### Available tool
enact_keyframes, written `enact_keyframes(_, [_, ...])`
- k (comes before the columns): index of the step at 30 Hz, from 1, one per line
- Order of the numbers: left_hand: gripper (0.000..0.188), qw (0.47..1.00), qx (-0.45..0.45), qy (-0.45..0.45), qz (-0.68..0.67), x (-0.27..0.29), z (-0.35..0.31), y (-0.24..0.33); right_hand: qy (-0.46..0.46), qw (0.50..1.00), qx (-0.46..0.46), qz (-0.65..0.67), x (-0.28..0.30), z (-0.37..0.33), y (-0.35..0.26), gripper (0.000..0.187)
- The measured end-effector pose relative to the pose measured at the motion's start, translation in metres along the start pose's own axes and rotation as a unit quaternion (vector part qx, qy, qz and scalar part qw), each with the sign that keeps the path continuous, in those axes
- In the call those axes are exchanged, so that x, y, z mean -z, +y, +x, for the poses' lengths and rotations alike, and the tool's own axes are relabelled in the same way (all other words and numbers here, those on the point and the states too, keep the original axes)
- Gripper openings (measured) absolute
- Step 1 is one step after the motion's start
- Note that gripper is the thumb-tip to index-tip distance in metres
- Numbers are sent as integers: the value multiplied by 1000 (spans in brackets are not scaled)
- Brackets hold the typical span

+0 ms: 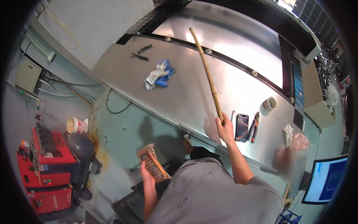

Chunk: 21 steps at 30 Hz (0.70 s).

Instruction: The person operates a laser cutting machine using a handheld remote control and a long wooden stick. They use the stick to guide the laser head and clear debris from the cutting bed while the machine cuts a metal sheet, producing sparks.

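Observation:
My right hand (225, 130) is wrapped round the lower end of a long bamboo stick (208, 74), which slants up and away over the metal table (126, 71). In my left hand (147, 176) is a flat orange-brown packet (152, 163) in clear plastic with dark print, held low beside my body, off the table. What is inside the packet I cannot make out. Just right of my right hand lie a black phone (242, 127) and pliers (254, 127) with red and dark handles. Blue-and-white work gloves (160, 75) lie in a heap left of the stick.
Another pair of pliers (142, 52) lies at the far left of the table. A pale round cup or roll (269, 103), a crumpled tissue (288, 135) and a pinkish plastic bag (300, 142) are at the right. A red machine (52, 160) stands on the left; a monitor (325, 180) is at lower right.

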State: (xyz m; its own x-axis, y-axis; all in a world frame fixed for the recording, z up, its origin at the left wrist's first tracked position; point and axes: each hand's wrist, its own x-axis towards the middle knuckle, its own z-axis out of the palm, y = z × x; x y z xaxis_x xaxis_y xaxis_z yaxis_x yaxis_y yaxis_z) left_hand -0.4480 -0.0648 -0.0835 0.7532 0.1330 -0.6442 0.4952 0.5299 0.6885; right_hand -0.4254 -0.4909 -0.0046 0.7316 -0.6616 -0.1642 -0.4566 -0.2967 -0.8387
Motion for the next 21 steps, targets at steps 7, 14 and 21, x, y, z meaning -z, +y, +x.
enact_keyframes(7, [47,999,-4,9,-34,-47,78,75,-47,991,48,-113,-77,118,-99,53])
enact_keyframes(14, [47,998,-11,33,-53,-75,144,137,-68,986,14,-149,-118,163,-157,52])
enact_keyframes(21, [36,995,6,-89,46,-126,281,237,-38,987,-73,-139,-178,142,-192,51])
